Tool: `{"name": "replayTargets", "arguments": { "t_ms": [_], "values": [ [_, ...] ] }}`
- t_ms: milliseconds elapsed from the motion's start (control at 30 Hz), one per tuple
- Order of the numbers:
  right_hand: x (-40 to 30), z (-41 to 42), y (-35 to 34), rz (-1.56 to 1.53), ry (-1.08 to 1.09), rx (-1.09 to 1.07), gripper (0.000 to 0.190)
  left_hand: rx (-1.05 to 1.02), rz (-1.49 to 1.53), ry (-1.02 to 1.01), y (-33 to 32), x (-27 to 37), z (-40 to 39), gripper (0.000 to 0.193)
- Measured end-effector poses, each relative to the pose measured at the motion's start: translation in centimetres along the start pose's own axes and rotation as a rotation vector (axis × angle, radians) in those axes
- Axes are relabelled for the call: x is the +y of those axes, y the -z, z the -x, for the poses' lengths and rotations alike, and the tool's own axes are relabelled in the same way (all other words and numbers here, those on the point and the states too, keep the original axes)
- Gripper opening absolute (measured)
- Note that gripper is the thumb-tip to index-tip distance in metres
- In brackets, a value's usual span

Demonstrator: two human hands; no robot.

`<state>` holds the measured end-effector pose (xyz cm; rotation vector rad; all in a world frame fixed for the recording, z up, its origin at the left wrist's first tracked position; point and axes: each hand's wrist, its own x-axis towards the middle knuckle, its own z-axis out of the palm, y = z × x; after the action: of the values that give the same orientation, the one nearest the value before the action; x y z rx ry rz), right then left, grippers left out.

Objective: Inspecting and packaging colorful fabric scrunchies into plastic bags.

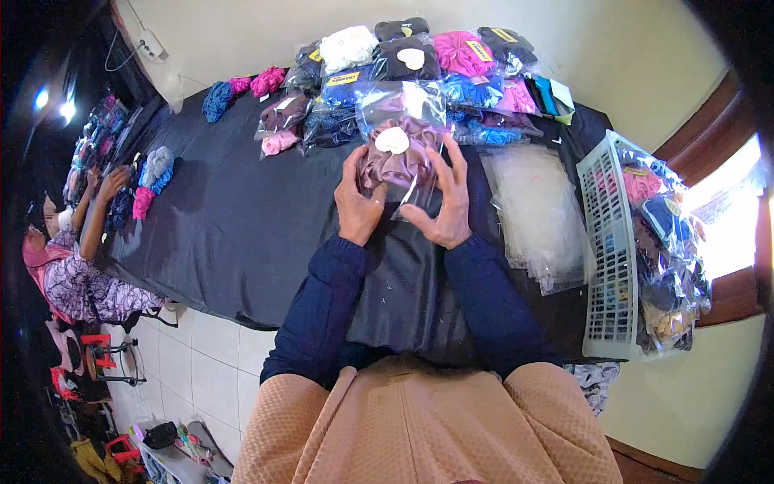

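A mauve satin scrunchie-like gathered fabric item [402, 166] with a white heart-shaped tag [392, 140] lies inside a clear plastic bag [417, 100] in front of me. My left hand [360, 196] rests against its left side, fingers spread along the edge. On the right side, my right hand [444, 196] touches the bag with its fingers, the thumb apart near the bag's lower end. Both hands frame the item rather than closing round it. Just right of my right hand lies a stack of flat clear plastic bags [535, 212].
Bagged fabric items [347, 48] are piled along the black-covered table's [242, 224] back. A white plastic basket [612, 254] of bagged items stands right. Loose scrunchies [216, 101] lie back left. At far left, a co-worker [78, 272] reaches over more fabric items [156, 172].
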<state>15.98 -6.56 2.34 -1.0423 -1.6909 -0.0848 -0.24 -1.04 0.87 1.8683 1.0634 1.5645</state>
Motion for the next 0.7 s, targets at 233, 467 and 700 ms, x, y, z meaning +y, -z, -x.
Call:
{"name": "replayTargets", "arguments": {
  "t_ms": [233, 467, 700],
  "values": [
    [-0.5, 0.0, -1.3, -0.01, -0.101, 0.062, 0.076, 0.036, 0.138, 0.118, 0.1, -0.5, 0.3, 0.046],
    [1.5, 0.8, -1.7, -0.07, -0.335, 0.33, 0.062, -0.157, 0.104, -0.022, -0.9, 1.4, 1.1, 0.061],
    [2.4, 0.9, -2.0, -0.322, -0.515, 0.399, 0.05, -0.25, 0.012, 0.032, -0.7, 1.9, 1.8, 0.06]
  ]
}}
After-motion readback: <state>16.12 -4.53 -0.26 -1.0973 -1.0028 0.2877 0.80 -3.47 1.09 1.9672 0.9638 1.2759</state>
